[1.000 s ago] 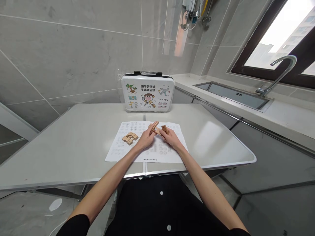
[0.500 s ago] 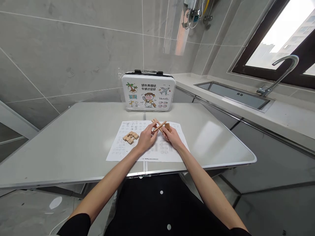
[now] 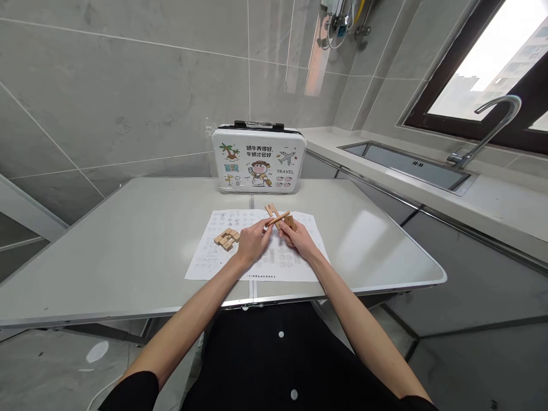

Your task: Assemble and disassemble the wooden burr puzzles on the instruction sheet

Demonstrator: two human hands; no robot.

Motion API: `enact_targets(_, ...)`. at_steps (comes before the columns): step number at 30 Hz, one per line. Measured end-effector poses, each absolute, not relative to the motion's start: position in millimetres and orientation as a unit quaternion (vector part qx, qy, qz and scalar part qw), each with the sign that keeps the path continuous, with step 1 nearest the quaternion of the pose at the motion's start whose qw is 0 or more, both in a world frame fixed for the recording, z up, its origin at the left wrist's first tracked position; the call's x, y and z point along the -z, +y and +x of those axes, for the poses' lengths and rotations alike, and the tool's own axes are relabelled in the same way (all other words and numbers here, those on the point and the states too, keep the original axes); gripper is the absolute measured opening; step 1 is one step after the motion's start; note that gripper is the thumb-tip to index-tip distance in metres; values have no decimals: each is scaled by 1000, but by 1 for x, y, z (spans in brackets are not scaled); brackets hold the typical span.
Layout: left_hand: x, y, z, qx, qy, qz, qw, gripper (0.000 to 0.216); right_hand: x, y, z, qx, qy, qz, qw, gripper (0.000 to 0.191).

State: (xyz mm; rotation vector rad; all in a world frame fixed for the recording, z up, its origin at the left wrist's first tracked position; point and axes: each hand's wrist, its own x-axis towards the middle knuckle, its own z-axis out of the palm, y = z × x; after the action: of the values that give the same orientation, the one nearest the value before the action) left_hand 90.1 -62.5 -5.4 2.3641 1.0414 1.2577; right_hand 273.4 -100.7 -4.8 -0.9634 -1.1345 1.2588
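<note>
My left hand (image 3: 252, 241) is closed, its fingertips pinching the near end of a slim wooden stick (image 3: 279, 217). My right hand (image 3: 302, 238) grips a flat wooden piece (image 3: 270, 209) with a notch or slot, which slants up to the left under the stick. Another wooden piece (image 3: 290, 221) stands up by the right thumb and forefinger. The stick lies across the flat piece; whether they interlock I cannot tell. Left of my left hand, several small wooden blocks (image 3: 226, 240) lie joined or packed on a printed paper sheet (image 3: 205, 268).
The sheet lies on a light folding table (image 3: 107, 251) with a metal edge. A white cartoon-printed case (image 3: 259, 162) stands upright at the back against the tiled wall. To the right are a counter with a sink (image 3: 406, 165), a faucet (image 3: 492, 131) and a window.
My left fingers have drawn back slightly from the upper end of the flat piece, leaving more of it showing. They now pinch the stick, which sits almost unchanged. The block group stays put.
</note>
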Motion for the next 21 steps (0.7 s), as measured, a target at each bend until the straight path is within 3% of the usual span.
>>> enact_targets(11, 9, -61, 89, -426, 360, 825, 89, 25, 2, -103, 273, -538, -482, -401, 563, 44)
enact_targets(21, 3, -66, 91, -442, 352, 816, 124, 27, 5, -100, 278, -586, -427, -372, 580, 45)
